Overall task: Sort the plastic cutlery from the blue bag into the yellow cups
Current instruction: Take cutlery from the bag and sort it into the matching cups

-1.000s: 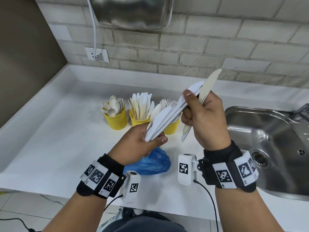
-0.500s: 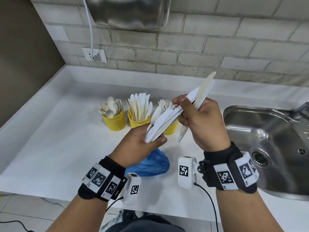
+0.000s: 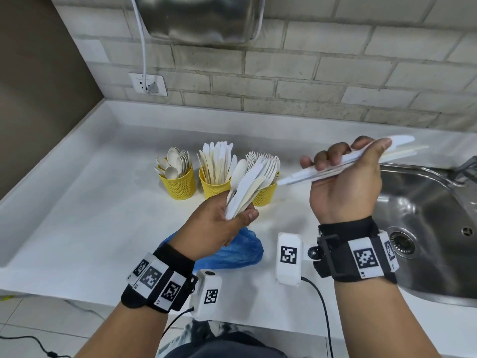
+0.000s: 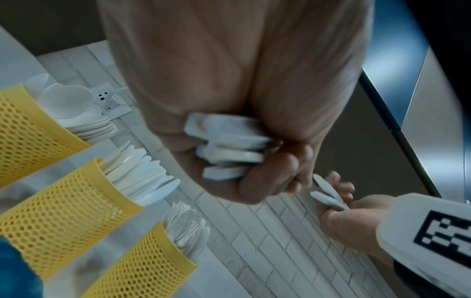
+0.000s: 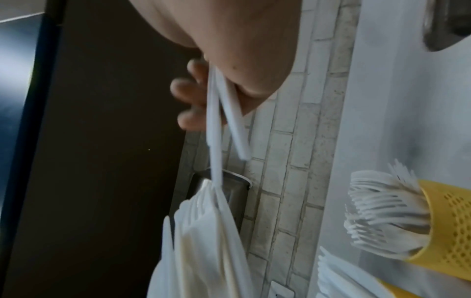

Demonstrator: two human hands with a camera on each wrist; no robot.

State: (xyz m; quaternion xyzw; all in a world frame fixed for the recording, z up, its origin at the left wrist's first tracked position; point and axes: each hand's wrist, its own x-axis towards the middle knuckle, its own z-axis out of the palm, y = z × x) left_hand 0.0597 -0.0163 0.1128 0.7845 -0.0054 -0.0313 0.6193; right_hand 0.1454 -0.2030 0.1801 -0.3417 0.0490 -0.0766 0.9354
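My left hand (image 3: 227, 218) grips a bundle of mixed white cutlery (image 3: 247, 187) by the handles (image 4: 229, 145), held above the counter in front of the cups. My right hand (image 3: 346, 161) holds a few white knives (image 3: 361, 158) (image 5: 216, 121), pulled clear to the right over the sink's edge. Three yellow mesh cups stand in a row: the spoon cup (image 3: 178, 182), the knife cup (image 3: 214, 187) and the fork cup (image 3: 264, 197), partly hidden behind the left bundle. The crumpled blue bag (image 3: 232, 250) lies on the counter below my left hand.
The white counter (image 3: 90, 215) runs left to a raised rim. A steel sink (image 3: 426, 215) lies at the right. Behind are a brick wall with a socket (image 3: 148, 83) and a steel dispenser (image 3: 204, 16) above. Cables hang from the wrist cameras.
My right hand has drawn its knives out of the left hand's bundle and swung right, laying them nearly level. The left hand kept its bundle and stayed put.
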